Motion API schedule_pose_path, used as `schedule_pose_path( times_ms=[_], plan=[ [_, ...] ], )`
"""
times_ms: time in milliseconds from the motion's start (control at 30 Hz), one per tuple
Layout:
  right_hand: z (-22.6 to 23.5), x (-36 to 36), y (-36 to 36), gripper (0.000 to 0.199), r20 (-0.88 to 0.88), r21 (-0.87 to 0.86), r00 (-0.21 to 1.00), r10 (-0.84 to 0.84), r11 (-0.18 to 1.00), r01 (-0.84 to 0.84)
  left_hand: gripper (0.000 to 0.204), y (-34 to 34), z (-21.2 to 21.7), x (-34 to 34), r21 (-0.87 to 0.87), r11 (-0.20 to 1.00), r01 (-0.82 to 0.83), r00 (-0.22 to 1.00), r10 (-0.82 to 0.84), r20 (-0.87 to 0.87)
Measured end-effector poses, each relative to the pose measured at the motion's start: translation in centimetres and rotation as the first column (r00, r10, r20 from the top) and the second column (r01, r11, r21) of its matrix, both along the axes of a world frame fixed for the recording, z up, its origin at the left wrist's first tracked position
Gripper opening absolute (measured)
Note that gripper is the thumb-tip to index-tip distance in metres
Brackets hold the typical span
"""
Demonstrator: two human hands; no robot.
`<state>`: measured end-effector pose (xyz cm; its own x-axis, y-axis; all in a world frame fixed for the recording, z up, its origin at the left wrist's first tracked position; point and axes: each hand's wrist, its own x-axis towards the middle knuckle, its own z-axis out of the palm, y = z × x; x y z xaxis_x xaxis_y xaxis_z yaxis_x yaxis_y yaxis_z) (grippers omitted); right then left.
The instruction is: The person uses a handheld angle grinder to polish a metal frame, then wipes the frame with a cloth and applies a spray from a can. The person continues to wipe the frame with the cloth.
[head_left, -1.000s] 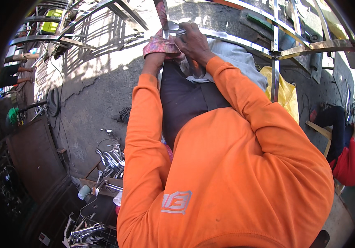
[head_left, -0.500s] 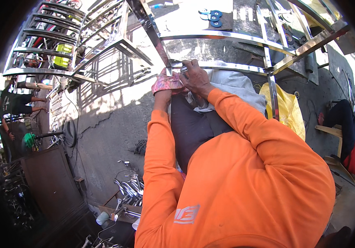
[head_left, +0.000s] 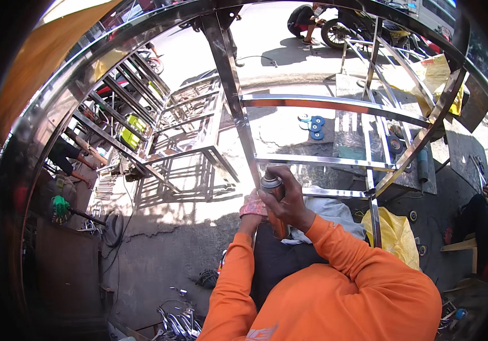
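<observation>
My right hand (head_left: 290,199) is wrapped round a spray can (head_left: 272,186), which has a dark ring near its grey top and an orange-brown lower body. The can stands nearly upright, close beside a shiny metal frame (head_left: 317,104). My left hand (head_left: 253,204), in a pink patterned glove, is closed round the lower part of the frame's near post (head_left: 248,153). Its fingertips are partly hidden by my right hand and the can. Under my hands are my dark trousers and a grey cloth (head_left: 334,219).
A second metal frame (head_left: 184,150) stands at left. A yellow sack (head_left: 392,236) lies right of my lap. Blue discs (head_left: 315,126) rest on the ground beyond. Bent metal pieces (head_left: 178,324) are heaped at the lower left. Other people are at left, far back and right.
The view has tilted up, showing more of the frame and the street. The spray can now shows clearly in my right hand. My left hand stays at the post.
</observation>
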<state>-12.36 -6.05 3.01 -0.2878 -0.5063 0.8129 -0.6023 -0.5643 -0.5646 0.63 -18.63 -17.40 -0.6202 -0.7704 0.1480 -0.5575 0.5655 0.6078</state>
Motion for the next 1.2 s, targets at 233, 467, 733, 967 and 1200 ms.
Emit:
schedule_pose_path(
  times_ms=[233,467,733,967,1200],
  plan=[
    [19.3,-3.0,-4.6,0.047,-0.062,-0.257,0.953,-0.296,0.927,0.271,0.065,-0.3,-2.0,0.7,0.4,0.915,-0.047,0.996,0.071,-0.045],
    [23.8,-4.5,-9.3,0.038,0.056,-0.399,0.945,-0.321,0.861,0.316,0.069,0.9,0.4,0.6,0.495,0.868,-0.049,0.977,0.145,-0.157],
    [23.1,-4.9,-11.6,0.04,0.094,-0.475,0.949,-0.301,0.824,0.309,0.056,1.4,1.4,0.7,0.423,0.903,-0.074,0.981,0.142,-0.132],
    [22.7,-4.8,-10.8,0.039,0.078,-0.471,0.96,-0.27,0.838,0.274,0.04,1.8,1.4,0.8,0.625,0.781,-0.009,0.917,0.256,-0.307],
    [22.9,-5.9,-11.4,0.038,0.072,-0.503,0.942,-0.328,0.804,0.318,0.037,1.7,1.0,1.1,0.727,0.685,-0.042,0.878,0.373,-0.301]
  ],
)
